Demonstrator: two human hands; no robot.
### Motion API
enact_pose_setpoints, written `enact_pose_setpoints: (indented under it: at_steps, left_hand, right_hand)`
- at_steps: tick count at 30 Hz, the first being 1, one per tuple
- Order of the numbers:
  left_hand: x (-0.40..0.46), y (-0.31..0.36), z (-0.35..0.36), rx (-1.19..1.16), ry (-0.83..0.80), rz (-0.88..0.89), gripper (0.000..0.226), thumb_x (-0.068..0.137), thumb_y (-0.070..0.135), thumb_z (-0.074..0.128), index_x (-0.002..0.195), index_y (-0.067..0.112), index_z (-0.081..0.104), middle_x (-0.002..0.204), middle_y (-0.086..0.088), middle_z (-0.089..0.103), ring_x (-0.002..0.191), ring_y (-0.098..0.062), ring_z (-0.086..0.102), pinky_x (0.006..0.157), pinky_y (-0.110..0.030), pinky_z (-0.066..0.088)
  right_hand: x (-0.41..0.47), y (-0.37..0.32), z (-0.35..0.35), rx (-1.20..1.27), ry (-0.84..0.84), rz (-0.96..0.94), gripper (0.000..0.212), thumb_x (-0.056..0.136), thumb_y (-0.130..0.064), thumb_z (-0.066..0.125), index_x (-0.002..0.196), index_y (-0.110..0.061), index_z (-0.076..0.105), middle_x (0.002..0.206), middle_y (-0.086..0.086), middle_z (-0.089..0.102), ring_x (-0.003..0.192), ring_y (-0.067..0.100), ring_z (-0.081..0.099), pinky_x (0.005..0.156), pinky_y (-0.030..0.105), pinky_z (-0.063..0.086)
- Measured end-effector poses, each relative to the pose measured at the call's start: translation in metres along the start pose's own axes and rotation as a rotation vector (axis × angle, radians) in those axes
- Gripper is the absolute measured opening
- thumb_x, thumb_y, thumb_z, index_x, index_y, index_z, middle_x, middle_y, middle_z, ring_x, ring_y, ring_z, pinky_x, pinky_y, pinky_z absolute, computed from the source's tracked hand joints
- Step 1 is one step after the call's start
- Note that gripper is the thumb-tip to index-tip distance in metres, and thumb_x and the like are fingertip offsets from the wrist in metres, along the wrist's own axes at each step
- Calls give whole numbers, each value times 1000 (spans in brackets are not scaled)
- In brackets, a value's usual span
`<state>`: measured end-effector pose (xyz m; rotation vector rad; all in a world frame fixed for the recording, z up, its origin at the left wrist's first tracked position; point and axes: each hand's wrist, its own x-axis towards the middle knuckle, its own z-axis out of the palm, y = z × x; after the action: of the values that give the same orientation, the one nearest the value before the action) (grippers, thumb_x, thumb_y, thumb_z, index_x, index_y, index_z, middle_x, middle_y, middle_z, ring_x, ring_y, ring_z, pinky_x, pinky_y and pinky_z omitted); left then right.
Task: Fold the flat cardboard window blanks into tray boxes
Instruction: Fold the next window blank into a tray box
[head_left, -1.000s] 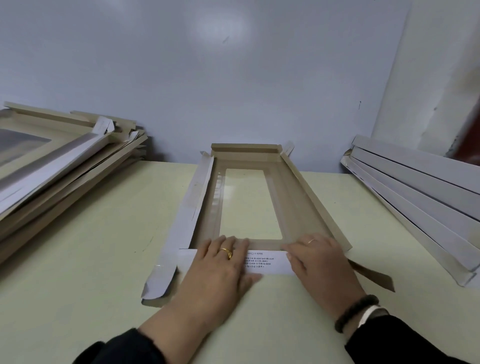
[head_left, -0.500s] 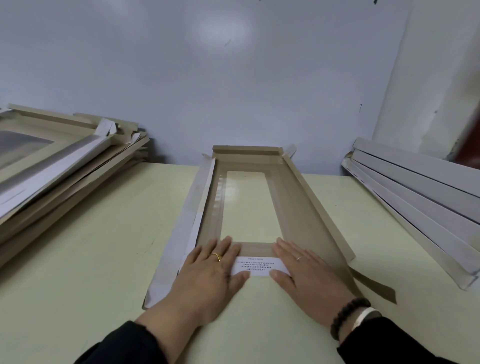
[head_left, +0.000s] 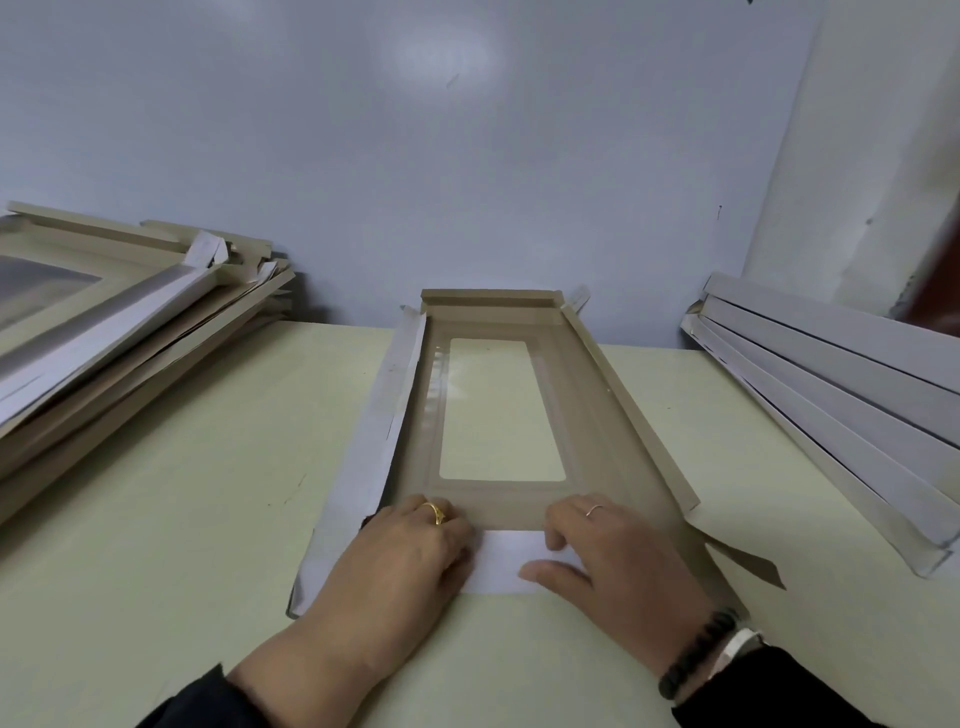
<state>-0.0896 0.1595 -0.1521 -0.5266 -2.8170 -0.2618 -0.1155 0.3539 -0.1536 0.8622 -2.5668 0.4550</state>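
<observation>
A long brown cardboard window blank lies lengthwise on the table, its clear window in the middle. The far end wall and the right side wall stand up. The left side flap lies outward, white face up. At the near end a white flap is raised between my hands. My left hand grips its left part with fingers curled over the top edge. My right hand pinches its right part, thumb on the white face and fingers curled behind.
A pile of flat blanks leans at the left of the pale table. Folded white trays are stacked at the right. A loose brown corner tab sticks out beside my right hand. The grey wall stands close behind.
My fingers went from lying flat to curled round the near flap. The flap has lifted, and its printed text no longer shows.
</observation>
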Motion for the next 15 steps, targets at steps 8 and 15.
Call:
enact_pose_setpoints:
  at_steps: [8, 15]
  left_hand:
    - [-6, -36, -38, -369, 426, -169, 23, 87, 8, 58, 87, 29, 68, 83, 22, 59, 84, 9, 51, 70, -6, 34]
    - [-30, -87, -35, -668, -36, -320, 60, 78, -22, 44, 74, 29, 75, 103, 17, 68, 88, 4, 63, 76, -9, 46]
  right_hand:
    - [-1, 4, 8, 54, -115, 28, 29, 86, -49, 51, 102, -26, 58, 100, -13, 49, 95, 5, 41, 72, 14, 23]
    - [3, -10, -10, -89, -32, -15, 24, 73, -44, 62, 71, -22, 53, 72, -12, 50, 63, 9, 46, 61, 17, 29]
